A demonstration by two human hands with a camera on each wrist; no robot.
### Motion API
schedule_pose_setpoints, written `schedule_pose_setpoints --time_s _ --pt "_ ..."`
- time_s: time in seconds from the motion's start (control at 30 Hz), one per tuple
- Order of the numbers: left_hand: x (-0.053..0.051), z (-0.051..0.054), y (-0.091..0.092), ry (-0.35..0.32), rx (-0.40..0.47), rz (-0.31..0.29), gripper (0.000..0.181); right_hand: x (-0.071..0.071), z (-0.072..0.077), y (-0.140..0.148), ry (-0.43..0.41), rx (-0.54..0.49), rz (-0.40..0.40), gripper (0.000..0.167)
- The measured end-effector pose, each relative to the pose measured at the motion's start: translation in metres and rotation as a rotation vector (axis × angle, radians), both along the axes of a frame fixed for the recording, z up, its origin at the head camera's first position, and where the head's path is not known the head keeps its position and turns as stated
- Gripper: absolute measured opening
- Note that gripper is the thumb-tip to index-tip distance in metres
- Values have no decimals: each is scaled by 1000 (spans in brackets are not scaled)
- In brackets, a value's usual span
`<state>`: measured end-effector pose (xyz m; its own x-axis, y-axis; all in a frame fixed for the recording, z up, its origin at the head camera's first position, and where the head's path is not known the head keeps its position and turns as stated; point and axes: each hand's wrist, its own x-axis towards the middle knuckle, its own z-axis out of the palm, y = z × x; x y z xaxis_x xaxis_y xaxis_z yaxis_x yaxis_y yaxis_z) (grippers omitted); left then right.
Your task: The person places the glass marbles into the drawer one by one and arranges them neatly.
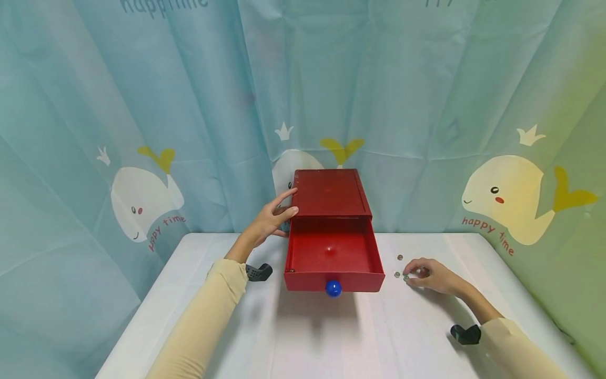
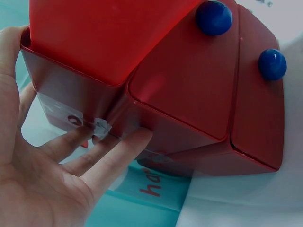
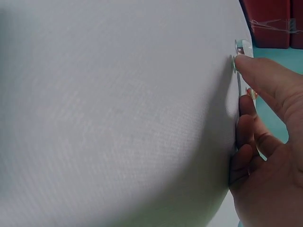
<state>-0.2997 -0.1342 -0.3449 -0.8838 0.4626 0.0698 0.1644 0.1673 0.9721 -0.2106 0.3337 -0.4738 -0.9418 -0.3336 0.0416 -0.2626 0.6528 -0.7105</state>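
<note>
A red drawer cabinet (image 1: 329, 192) with blue ball knobs stands on the table, its top drawer (image 1: 333, 281) pulled out. My left hand (image 1: 267, 223) rests against the cabinet's left side, fingers spread; the left wrist view shows the fingertips (image 2: 144, 136) on the side wall. Small marble-like pieces lie in the drawer's front left corner. To the right of the cabinet, my right hand (image 1: 433, 276) pinches a small clear glass marble (image 1: 406, 278) at the table top between thumb and index finger. Two more marbles lie nearby, one to the left (image 1: 396, 274) and one farther back (image 1: 400, 257).
Below the top drawer, the left wrist view shows closed drawers with blue knobs (image 2: 272, 64). The white table (image 1: 227, 342) ends at a blue-green curtain (image 1: 407, 105) printed with whales. A dark device (image 1: 466, 335) sits at each wrist.
</note>
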Motion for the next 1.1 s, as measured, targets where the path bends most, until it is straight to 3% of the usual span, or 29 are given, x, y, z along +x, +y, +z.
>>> schedule_pose_setpoints --time_s 0.53,0.93,1.1 --pt "0 0 0 5 -8 1 64 4 0 -1 47 -6 15 17" --pt "1 1 -1 14 -9 -2 64 1 -2 0 20 10 -20 15" --pt "1 1 0 9 -6 2 63 1 -1 0 31 39 4 15"
